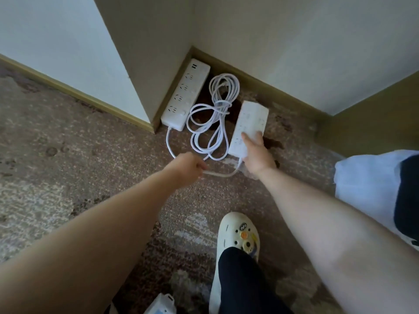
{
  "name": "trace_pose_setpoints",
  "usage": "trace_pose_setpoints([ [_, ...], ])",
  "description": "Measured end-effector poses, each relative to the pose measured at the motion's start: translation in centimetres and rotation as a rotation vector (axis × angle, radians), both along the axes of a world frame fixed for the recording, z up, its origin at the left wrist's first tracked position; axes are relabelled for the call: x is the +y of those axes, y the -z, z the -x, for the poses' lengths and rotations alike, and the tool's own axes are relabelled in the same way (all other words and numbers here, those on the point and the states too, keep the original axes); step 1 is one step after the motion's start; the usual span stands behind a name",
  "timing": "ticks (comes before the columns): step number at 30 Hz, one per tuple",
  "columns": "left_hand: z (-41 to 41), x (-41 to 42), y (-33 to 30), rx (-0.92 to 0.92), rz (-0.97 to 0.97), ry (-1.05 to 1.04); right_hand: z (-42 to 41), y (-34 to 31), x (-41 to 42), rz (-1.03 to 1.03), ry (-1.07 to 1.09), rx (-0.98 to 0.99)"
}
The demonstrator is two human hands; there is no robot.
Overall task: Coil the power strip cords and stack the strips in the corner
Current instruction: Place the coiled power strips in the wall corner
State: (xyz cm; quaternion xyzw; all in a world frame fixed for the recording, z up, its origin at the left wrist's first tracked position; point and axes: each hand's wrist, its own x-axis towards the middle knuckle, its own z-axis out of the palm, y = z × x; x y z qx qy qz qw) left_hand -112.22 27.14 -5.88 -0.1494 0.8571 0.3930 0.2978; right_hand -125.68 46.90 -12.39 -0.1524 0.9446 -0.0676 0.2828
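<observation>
Here one power strip point(185, 94) lay cornered, cord coiled point(215, 114); right hand point(256, 152) gripped the second strip point(249, 125), left hand point(188, 168) pinched its uncoiled cord point(223, 174).

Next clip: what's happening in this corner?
A person crouches over two white power strips on the carpet. The right hand grips the near strip, while the left hand pinches its cord. The other strip lies along the wall, with a loosely coiled cord between them. Nothing is stacked yet.
</observation>
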Motion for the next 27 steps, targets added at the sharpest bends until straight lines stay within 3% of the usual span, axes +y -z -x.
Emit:
trace_pose_setpoints([
  [3, 2.7, -0.8, 0.6, 0.057, 0.005, -0.032, 3.0, 0.1, -1.1, -0.030, -0.083, 0.086],
  [7, 2.1, -1.0, 1.1, 0.035, 0.011, -0.036, 1.8, -0.2, -2.1, -0.046, -0.032, 0.109],
  [13, -2.4, -3.5, 2.2, -0.040, 0.060, -0.211, -1.6, 0.0, -3.3, -0.058, 0.059, 0.023],
  [17, -3.8, -4.6, 1.9, 0.012, 0.106, -0.419, -1.5, -0.9, -5.1, -0.038, 0.065, -0.060],
  [21, -3.7, -3.7, -0.3, 0.014, 0.065, -0.328, -2.1, -3.7, -5.3, -0.057, 0.087, -0.059],
  [24, -3.7, -3.5, -1.9, 0.019, 0.027, -0.308, -4.1, -6.3, -5.9, 0.278, 0.073, 0.051],
  [27, -3.0, -2.9, -3.6, 0.027, 0.034, -0.313, -6.7, -8.1, -6.2, 0.473, 0.044, -0.272],
])
